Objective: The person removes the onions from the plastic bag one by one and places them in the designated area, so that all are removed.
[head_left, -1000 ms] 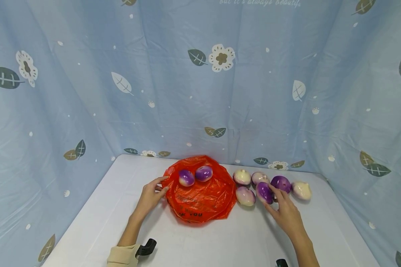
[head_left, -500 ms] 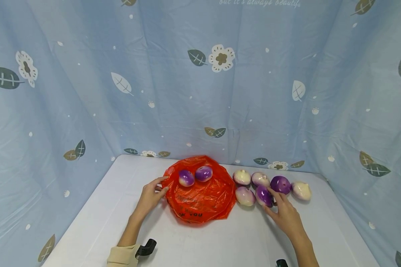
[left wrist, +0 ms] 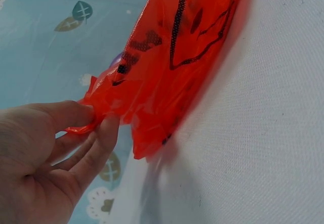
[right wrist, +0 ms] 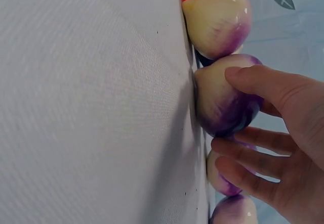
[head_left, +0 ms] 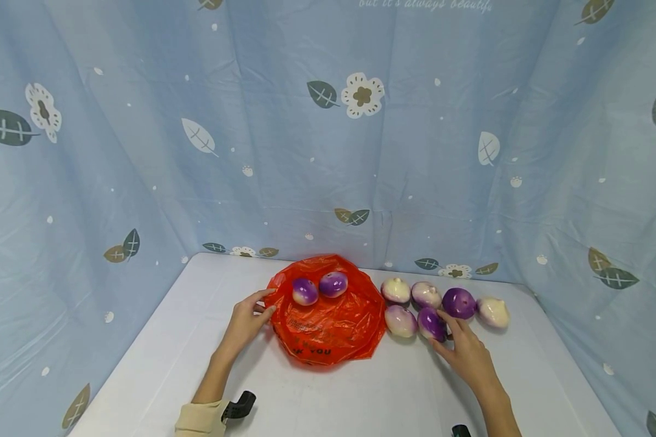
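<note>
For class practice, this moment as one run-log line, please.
left hand: pinches red bag; right hand: holds purple bulb; nearby: five other bulbs

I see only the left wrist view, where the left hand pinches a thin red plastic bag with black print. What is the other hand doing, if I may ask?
Observer: The right hand has its thumb and fingers around a glossy, round, purple-and-cream onion.

Operator: Thank you. And how many onions are already within the outline of the red bag?

Observer: In the head view, two purple-and-cream onions lie there, side by side near its far edge.
</note>
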`<state>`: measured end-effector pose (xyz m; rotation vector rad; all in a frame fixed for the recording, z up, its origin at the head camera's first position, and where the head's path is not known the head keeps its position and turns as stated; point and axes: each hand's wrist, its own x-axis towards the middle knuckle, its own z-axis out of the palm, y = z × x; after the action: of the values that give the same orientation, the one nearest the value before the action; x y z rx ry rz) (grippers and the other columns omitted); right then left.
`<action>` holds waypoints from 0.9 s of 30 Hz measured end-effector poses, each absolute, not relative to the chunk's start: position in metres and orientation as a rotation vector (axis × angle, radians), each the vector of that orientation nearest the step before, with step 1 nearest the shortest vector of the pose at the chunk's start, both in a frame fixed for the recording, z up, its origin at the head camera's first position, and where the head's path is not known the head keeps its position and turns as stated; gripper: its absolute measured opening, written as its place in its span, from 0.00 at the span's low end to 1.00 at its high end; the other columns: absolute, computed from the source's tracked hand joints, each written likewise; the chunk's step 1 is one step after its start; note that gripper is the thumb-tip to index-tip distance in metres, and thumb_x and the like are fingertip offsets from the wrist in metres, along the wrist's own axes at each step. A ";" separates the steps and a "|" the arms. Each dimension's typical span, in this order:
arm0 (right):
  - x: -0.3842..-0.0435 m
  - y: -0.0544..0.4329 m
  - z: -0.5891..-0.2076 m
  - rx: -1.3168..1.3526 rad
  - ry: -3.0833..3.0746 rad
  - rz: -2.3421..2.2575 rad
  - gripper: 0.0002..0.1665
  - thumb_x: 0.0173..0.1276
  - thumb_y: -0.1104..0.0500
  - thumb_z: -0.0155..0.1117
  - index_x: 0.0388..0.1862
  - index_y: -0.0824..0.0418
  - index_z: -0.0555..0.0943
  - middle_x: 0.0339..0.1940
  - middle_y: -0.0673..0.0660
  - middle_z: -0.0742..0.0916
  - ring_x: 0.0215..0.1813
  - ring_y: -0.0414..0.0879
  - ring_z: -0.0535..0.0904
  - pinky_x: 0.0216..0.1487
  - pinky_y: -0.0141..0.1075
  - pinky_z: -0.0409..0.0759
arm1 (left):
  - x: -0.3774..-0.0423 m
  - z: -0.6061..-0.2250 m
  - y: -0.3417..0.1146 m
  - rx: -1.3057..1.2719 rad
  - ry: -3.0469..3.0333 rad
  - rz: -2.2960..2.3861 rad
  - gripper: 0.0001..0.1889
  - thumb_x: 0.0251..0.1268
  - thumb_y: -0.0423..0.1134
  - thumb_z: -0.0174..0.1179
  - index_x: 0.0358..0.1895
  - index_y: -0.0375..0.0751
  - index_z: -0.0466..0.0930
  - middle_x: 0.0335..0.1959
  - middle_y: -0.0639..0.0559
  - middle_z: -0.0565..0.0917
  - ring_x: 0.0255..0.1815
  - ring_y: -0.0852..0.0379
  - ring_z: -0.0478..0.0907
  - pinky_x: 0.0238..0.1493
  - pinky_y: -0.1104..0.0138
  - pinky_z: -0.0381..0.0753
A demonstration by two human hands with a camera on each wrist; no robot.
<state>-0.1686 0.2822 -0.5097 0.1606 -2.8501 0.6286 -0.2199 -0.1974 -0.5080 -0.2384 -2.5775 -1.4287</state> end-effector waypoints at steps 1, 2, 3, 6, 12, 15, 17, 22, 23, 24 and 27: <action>-0.168 0.282 -0.509 0.161 -2.851 0.635 0.41 0.60 0.51 0.73 0.70 0.56 0.68 0.61 0.70 0.78 0.46 0.59 0.84 0.36 0.61 0.80 | -0.220 -0.508 -0.197 -0.234 -2.581 -1.427 0.22 0.61 0.30 0.66 0.60 0.40 0.79 0.45 0.40 0.84 0.32 0.54 0.86 0.28 0.74 0.83; -0.168 0.282 -0.509 0.161 -2.853 0.638 0.41 0.60 0.51 0.73 0.70 0.56 0.68 0.62 0.70 0.77 0.46 0.60 0.84 0.37 0.61 0.80 | -0.220 -0.508 -0.197 -0.232 -2.582 -1.427 0.22 0.61 0.30 0.66 0.60 0.40 0.79 0.45 0.41 0.84 0.33 0.54 0.86 0.29 0.74 0.83; -0.168 0.282 -0.508 0.160 -2.856 0.641 0.41 0.60 0.51 0.73 0.70 0.56 0.68 0.62 0.70 0.77 0.47 0.60 0.84 0.38 0.62 0.80 | -0.220 -0.507 -0.197 -0.229 -2.586 -1.425 0.22 0.62 0.31 0.66 0.60 0.41 0.79 0.45 0.40 0.84 0.33 0.53 0.86 0.29 0.75 0.83; -0.168 0.282 -0.507 0.159 -2.862 0.652 0.41 0.60 0.51 0.73 0.70 0.56 0.68 0.63 0.70 0.76 0.47 0.60 0.84 0.40 0.62 0.80 | -0.220 -0.507 -0.197 -0.220 -2.595 -1.423 0.22 0.62 0.31 0.66 0.60 0.41 0.79 0.46 0.40 0.84 0.34 0.53 0.85 0.29 0.75 0.83; -0.167 0.282 -0.506 0.161 -2.856 0.656 0.41 0.59 0.50 0.73 0.70 0.56 0.68 0.62 0.70 0.76 0.47 0.60 0.84 0.38 0.61 0.80 | -0.220 -0.506 -0.196 -0.213 -2.604 -1.425 0.22 0.62 0.31 0.65 0.60 0.41 0.78 0.45 0.40 0.84 0.34 0.53 0.85 0.29 0.75 0.83; -0.167 0.283 -0.505 0.157 -2.857 0.647 0.41 0.60 0.48 0.73 0.70 0.56 0.69 0.62 0.71 0.77 0.47 0.60 0.84 0.38 0.61 0.80 | -0.219 -0.506 -0.196 -0.222 -2.596 -1.432 0.22 0.62 0.31 0.65 0.60 0.41 0.79 0.45 0.40 0.84 0.33 0.53 0.85 0.29 0.75 0.83; -0.167 0.283 -0.503 0.151 -2.859 0.646 0.41 0.60 0.47 0.72 0.69 0.55 0.69 0.62 0.71 0.77 0.47 0.59 0.84 0.38 0.61 0.80 | -0.219 -0.507 -0.196 -0.232 -2.590 -1.432 0.22 0.62 0.30 0.65 0.60 0.40 0.79 0.45 0.40 0.84 0.33 0.53 0.85 0.28 0.75 0.83; -0.166 0.283 -0.497 0.144 -2.837 0.631 0.39 0.60 0.47 0.72 0.68 0.55 0.70 0.61 0.69 0.78 0.47 0.59 0.85 0.39 0.61 0.80 | -0.220 -0.508 -0.197 -0.239 -2.581 -1.431 0.22 0.62 0.30 0.65 0.60 0.41 0.79 0.44 0.40 0.84 0.33 0.53 0.85 0.28 0.74 0.83; -0.166 0.282 -0.496 0.147 -2.827 0.628 0.39 0.60 0.48 0.72 0.68 0.55 0.70 0.60 0.69 0.78 0.47 0.59 0.85 0.38 0.61 0.80 | -0.220 -0.508 -0.197 -0.238 -2.581 -1.429 0.22 0.62 0.30 0.65 0.60 0.41 0.79 0.44 0.40 0.84 0.33 0.53 0.85 0.28 0.74 0.83; -0.165 0.282 -0.495 0.155 -2.814 0.627 0.38 0.60 0.49 0.73 0.68 0.55 0.71 0.60 0.69 0.78 0.46 0.59 0.85 0.38 0.61 0.80 | -0.220 -0.508 -0.197 -0.238 -2.580 -1.428 0.22 0.62 0.30 0.65 0.60 0.41 0.79 0.44 0.40 0.84 0.33 0.54 0.85 0.28 0.74 0.83; -0.165 0.280 -0.491 0.177 -2.777 0.628 0.37 0.60 0.51 0.73 0.67 0.55 0.71 0.59 0.69 0.79 0.46 0.59 0.85 0.38 0.60 0.80 | -0.220 -0.509 -0.197 -0.243 -2.581 -1.418 0.22 0.62 0.31 0.65 0.60 0.40 0.79 0.43 0.40 0.84 0.33 0.54 0.85 0.28 0.73 0.84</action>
<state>-0.1645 0.2803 -0.4915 0.1771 -2.7773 0.6279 -0.2199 -0.1966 -0.5087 -0.2433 -2.5807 -1.4178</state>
